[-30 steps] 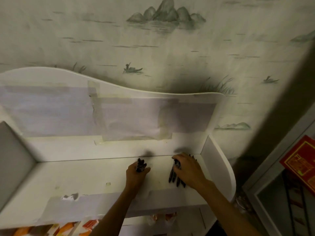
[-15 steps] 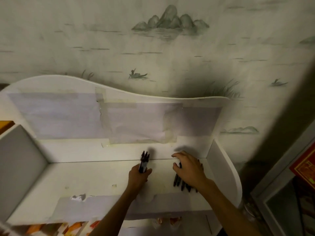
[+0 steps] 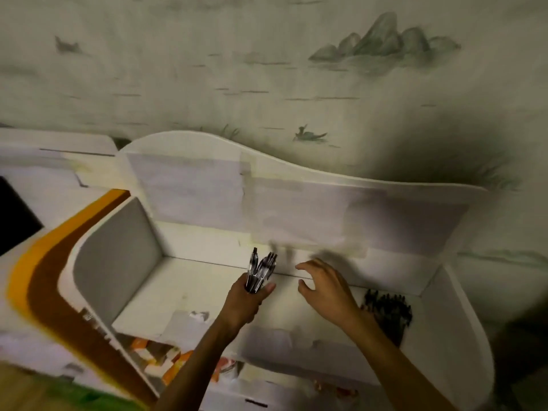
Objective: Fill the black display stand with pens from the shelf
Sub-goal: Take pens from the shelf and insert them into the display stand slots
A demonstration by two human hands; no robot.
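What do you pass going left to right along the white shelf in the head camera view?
Grey side panel → left hand gripping a bunch of pens → right hand, empty → pile of pens → white end wall.

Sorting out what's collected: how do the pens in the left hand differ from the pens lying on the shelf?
The held pens stand upright, bunched in the left hand; the shelf pens lie flat in a loose pile by the right wall. The held bunch looks smaller. Both look dark; finer detail is blurred.
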